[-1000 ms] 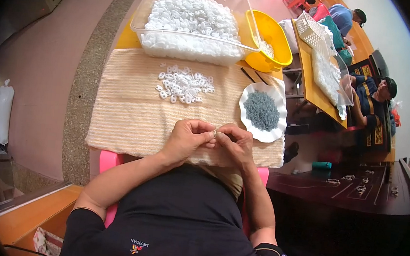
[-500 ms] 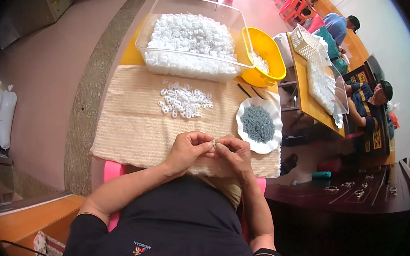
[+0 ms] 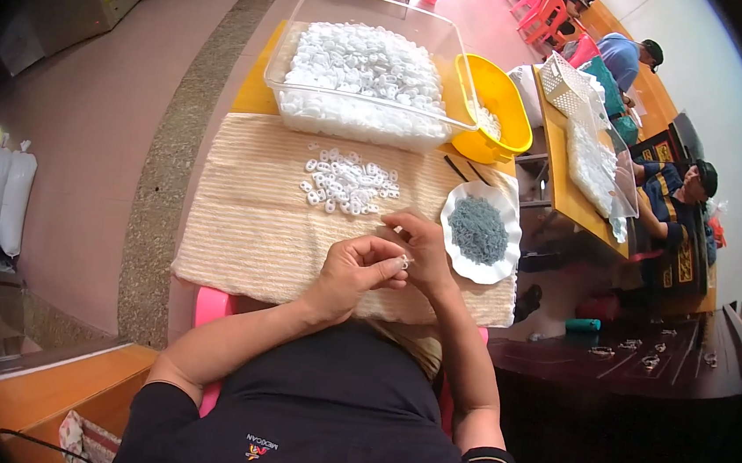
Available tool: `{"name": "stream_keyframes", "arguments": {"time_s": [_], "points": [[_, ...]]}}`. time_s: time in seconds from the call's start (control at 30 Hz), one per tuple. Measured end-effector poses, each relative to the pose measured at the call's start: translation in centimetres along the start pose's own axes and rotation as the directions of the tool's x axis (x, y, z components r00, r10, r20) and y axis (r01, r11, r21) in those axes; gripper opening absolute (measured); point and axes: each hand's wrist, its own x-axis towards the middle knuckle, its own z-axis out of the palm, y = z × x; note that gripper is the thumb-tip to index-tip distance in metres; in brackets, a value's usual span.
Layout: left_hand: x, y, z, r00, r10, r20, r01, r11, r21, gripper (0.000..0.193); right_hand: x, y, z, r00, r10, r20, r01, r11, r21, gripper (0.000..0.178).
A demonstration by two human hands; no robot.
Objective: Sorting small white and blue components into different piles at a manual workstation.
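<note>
Between the thumb and fingers of my left hand [image 3: 351,274] is a small whitish plastic piece [image 3: 404,262]. My right hand [image 3: 426,252] is just beyond it, apart from the piece, its fingers loosely bent and spread with nothing visible in them. Those fingers point toward a loose pile of white oval plastic pieces with holes [image 3: 350,183] on the cream striped towel [image 3: 244,220]. Right of that hand stands a white wavy-rimmed dish [image 3: 514,235] heaped with small grey-blue pieces [image 3: 478,229].
A clear plastic bin [image 3: 453,71] full of white pieces stands at the back, beside a yellow basin [image 3: 515,121]. Two thin dark sticks [image 3: 466,168] lie behind the dish. At the right, a person [image 3: 684,188] sits by another table [image 3: 573,196].
My right hand has let go of the small piece and moved up and away, its fingers spreading. My left hand keeps the piece. The whole view has shifted slightly.
</note>
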Motion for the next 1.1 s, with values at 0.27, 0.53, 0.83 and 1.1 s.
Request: {"name": "stream_keyframes", "arguments": {"time_s": [0.27,0.53,0.83,1.1], "points": [[-0.4,0.2,0.7,0.999,0.031,0.016,-0.032,0.998,0.044,0.012,2.2,0.0,1.8,0.990,-0.140,0.006,0.130,0.906,-0.403,0.021],[-0.9,0.6,1.0,0.998,0.053,0.023,-0.055,0.993,0.101,0.012,2.9,-1.0,3.7,0.986,-0.148,0.079,0.168,0.845,-0.508,0.022],[-0.5,0.3,0.4,0.996,0.084,-0.029,-0.081,0.993,0.088,0.012,0.2,-0.6,2.0,0.976,0.165,-0.140,-0.142,0.977,0.157,0.015],[0.2,0.0,-0.1,0.991,0.072,-0.112,-0.069,0.997,0.031,0.013,-1.9,-0.4,0.3,0.924,0.368,-0.108,-0.203,0.709,0.675,0.020]]}}
